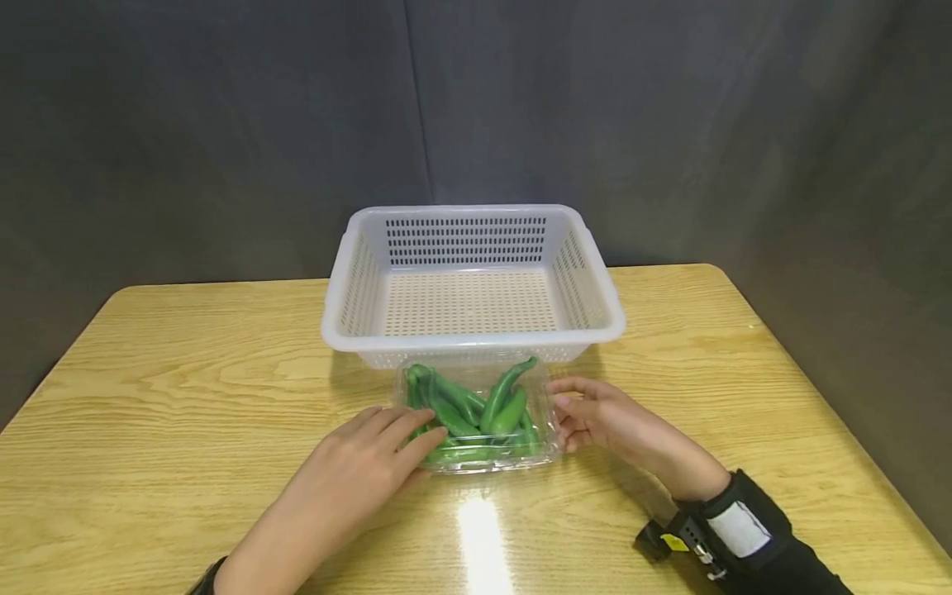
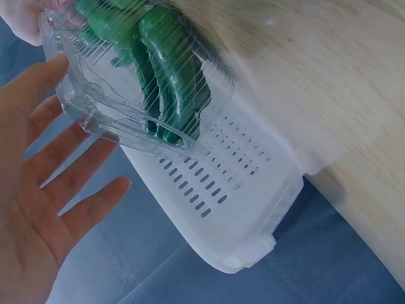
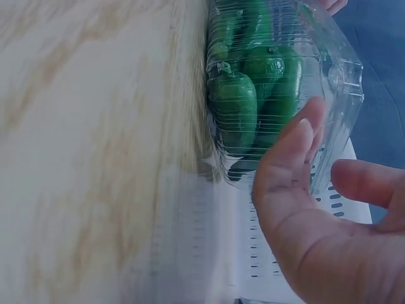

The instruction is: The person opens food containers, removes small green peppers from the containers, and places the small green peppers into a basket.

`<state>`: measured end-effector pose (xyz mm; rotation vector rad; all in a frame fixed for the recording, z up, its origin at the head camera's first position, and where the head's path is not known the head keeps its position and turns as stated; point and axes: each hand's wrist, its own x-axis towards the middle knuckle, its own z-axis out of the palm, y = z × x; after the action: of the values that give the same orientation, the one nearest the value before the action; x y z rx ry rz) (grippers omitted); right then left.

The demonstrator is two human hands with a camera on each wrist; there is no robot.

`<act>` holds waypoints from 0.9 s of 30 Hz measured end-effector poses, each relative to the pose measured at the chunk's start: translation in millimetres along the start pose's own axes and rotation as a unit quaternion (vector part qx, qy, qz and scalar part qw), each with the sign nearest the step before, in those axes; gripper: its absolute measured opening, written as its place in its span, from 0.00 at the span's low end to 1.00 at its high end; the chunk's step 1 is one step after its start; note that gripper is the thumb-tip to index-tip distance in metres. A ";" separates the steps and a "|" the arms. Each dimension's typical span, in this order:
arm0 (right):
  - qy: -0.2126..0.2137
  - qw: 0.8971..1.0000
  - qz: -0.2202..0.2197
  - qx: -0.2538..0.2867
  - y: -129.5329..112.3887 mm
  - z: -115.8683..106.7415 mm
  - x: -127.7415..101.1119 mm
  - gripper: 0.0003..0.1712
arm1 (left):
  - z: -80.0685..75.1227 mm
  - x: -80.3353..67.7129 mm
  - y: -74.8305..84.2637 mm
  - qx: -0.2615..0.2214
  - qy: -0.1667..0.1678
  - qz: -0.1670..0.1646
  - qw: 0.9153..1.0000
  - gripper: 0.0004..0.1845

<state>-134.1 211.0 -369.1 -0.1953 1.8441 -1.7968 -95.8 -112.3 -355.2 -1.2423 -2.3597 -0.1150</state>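
Clamshell box (image 1: 479, 413), clear ribbed plastic, sits on the wood-grain bench (image 1: 186, 372), holding glossy curved green peppers (image 1: 506, 397). Left hand (image 1: 364, 463) at 9 o'clock, right hand (image 1: 602, 413) at 3 o'clock; fingers straight, touching its sides. Perforated white basket (image 1: 472, 281) at 12 o'clock.

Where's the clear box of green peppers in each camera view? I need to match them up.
Head: clear box at lower centre, between both hands, in front of the white basket.
Left wrist: top left, above the fingers.
Right wrist: top centre-right, by the thumb.
Shared landmark: the white basket.
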 end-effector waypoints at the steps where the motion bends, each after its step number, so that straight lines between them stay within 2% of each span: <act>1: -0.003 1.000 0.002 0.008 0.3 -0.4 0.3 0.24 | 0.3 0.5 0.1 -0.002 0.002 -0.001 1.000 0.23; 7: -0.028 0.998 0.006 0.050 3.2 -4.0 2.2 0.10 | 1.0 4.6 1.4 -0.020 0.004 -0.008 1.000 0.21; 27: -0.001 1.000 -0.006 -0.002 6.0 -1.2 5.2 0.12 | 4.6 12.1 5.0 -0.026 -0.001 -0.002 1.000 0.22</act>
<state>-137.5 210.2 -376.3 -0.2097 1.8484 -1.8012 -99.3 -98.8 -354.7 -1.2612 -2.3746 -0.1773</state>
